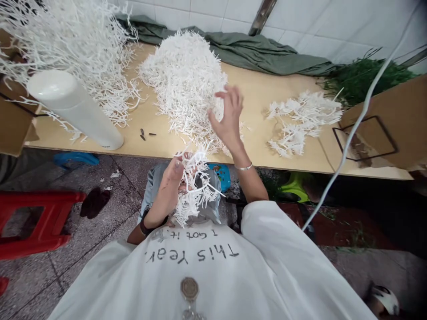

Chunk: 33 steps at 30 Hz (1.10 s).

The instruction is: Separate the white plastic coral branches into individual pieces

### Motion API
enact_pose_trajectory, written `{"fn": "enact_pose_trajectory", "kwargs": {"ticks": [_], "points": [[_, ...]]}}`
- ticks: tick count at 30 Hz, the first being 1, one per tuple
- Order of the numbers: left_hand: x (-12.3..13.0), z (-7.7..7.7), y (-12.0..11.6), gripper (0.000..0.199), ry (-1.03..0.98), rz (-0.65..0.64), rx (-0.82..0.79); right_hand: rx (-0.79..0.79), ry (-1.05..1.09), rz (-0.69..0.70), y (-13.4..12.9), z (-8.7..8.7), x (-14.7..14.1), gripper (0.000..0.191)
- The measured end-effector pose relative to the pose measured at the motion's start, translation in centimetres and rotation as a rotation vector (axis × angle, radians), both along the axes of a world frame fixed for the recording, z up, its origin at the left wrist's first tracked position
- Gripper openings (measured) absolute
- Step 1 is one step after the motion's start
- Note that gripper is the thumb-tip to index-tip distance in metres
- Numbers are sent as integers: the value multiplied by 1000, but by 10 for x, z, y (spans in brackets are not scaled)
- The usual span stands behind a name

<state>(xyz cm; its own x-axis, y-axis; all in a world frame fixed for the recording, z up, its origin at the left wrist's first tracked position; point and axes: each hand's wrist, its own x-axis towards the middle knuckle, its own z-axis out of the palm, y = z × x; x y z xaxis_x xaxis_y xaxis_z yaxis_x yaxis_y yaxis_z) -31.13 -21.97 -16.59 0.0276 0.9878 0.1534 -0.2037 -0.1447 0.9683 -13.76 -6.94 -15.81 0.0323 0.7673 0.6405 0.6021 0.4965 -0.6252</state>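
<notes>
My left hand [171, 184] is closed around a white branching plastic piece [195, 195] in front of my shirt, just off the table's front edge. Over the right side of a large heap of small white sprigs [190, 75], my right hand [229, 116] is raised with its fingers apart and nothing visible between them. Longer white branching stems [83, 49] are piled at the back left. A smaller loose group of white pieces [303, 115] lies on the table [253, 98] to the right of my right hand.
A white bottle [78, 111] stands at the left, near several dark seeds [143, 134]. Green cloth [253, 53] runs along the wall. At the right are green foliage [367, 80], a cardboard box [393, 120] and a hanging white cable [355, 122]. A red stool [40, 202] stands below left.
</notes>
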Motion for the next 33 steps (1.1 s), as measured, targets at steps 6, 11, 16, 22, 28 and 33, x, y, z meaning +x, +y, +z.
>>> {"fn": "enact_pose_trajectory", "kwargs": {"ticks": [6, 11, 16, 22, 28, 33], "points": [[7, -2, 10, 27, -29, 79, 77, -184, 325, 698, -89, 6, -35, 47], [10, -6, 10, 8, 88, 360, 286, -282, 542, 664, -121, 0, -43, 58], [16, -17, 11, 8, 168, 619, 464, -316, 607, 577, -139, -9, -51, 49], [16, -30, 12, 25, 312, 712, 546, -439, 566, 460, -149, -11, -62, 42], [10, -28, 11, 65, 297, 544, 499, -141, 541, 334, -150, -12, -64, 15], [-6, -11, 14, 54, 598, 350, 534, -183, 455, 327, -143, -14, -54, 13]]}}
